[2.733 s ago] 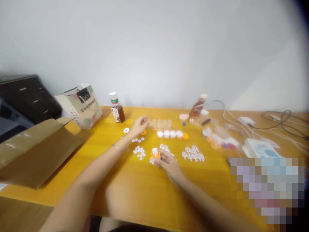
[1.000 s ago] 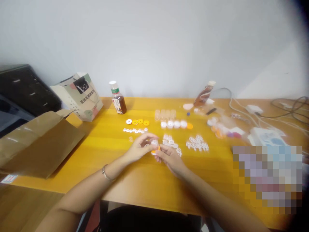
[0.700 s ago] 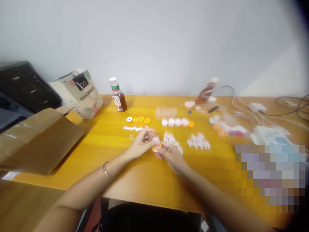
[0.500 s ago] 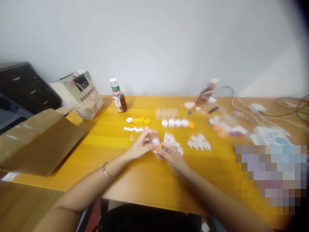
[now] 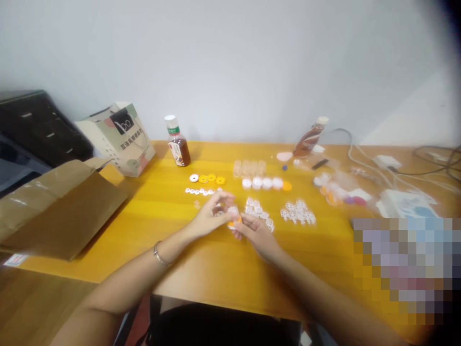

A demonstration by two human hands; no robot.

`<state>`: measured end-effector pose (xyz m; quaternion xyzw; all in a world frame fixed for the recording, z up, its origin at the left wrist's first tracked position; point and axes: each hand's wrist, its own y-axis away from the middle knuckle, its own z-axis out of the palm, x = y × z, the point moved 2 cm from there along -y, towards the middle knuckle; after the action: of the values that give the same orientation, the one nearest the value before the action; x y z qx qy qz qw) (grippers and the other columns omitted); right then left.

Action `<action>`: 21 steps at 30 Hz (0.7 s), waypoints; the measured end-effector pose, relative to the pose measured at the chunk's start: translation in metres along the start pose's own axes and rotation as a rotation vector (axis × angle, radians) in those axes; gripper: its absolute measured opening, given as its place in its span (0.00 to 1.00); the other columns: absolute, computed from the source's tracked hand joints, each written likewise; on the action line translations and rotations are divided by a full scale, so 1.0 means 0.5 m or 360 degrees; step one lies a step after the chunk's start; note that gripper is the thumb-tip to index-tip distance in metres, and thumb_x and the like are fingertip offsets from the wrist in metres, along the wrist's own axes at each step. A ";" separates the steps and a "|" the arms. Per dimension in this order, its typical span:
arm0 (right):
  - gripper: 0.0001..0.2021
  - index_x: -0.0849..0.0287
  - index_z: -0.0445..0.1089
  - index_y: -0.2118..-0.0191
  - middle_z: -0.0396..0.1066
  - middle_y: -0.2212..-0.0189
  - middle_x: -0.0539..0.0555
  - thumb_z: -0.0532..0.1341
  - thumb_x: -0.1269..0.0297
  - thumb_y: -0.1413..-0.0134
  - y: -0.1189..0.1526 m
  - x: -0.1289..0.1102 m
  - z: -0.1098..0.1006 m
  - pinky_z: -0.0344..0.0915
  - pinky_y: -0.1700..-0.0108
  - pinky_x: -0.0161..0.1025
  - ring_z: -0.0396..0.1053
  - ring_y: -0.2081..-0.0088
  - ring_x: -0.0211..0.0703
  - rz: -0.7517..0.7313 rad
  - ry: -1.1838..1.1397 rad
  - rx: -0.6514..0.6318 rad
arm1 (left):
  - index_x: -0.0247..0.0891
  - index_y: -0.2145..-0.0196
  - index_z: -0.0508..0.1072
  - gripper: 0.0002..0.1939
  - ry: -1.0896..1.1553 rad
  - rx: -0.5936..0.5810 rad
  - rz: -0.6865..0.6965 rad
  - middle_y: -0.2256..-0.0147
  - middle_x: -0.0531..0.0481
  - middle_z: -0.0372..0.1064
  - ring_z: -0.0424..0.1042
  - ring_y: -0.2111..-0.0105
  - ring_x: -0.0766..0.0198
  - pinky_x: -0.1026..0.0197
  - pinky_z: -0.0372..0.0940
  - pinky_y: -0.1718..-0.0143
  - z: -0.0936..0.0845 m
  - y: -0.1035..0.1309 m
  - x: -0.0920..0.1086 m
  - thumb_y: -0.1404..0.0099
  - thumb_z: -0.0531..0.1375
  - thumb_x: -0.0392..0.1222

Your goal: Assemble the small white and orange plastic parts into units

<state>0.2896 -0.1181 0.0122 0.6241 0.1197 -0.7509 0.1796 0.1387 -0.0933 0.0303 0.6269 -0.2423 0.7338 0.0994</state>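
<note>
Orange-and-white, one small piece (image 5: pixel 235 221) is gripped between the fingers of both raised hands, left (image 5: pixel 213 214) and right (image 5: pixel 258 234), above the wooden surface (image 5: pixel 201 269).

- A plain, pale grey-blue wall (image 5: pixel 223 72) fills the upper view, with faint shading.
- On the right, a slanting edge divides the wall into a darker area above and a lighter one below.
- A yellow-orange wooden counter (image 5: pixel 209 274) runs along the foot of the wall.
- Soft light leaves a pale sheen near the counter's front edge.
- Brown, wood-look floor (image 5: pixel 36 293) shows at lower left.
- A dark, boxy piece (image 5: pixel 36 120) stands at far left, its kind unclear.
</note>
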 end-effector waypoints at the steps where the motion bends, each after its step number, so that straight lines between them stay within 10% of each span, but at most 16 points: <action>1: 0.08 0.59 0.70 0.70 0.67 0.79 0.47 0.62 0.59 0.54 0.000 0.000 0.000 0.58 0.73 0.33 0.61 0.78 0.32 -0.0001 0.0002 -0.0001 | 0.39 0.52 0.63 0.19 0.0021 -0.0022 -0.0015 0.56 0.43 0.63 0.65 0.56 0.59 0.58 0.60 0.56 0.000 0.000 0.000 0.41 0.59 0.42; 21: 0.11 0.59 0.68 0.74 0.64 0.82 0.47 0.62 0.56 0.56 0.009 0.001 0.001 0.57 0.75 0.33 0.59 0.80 0.33 0.0000 -0.0002 -0.0035 | 0.35 0.55 0.61 0.19 0.0010 -0.0033 0.0020 0.66 0.45 0.67 0.68 0.68 0.65 0.63 0.63 0.66 0.026 0.009 0.009 0.42 0.60 0.42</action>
<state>0.2909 -0.1226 0.0120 0.6216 0.1278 -0.7499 0.1866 0.1470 -0.1044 0.0350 0.6220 -0.2533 0.7339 0.1021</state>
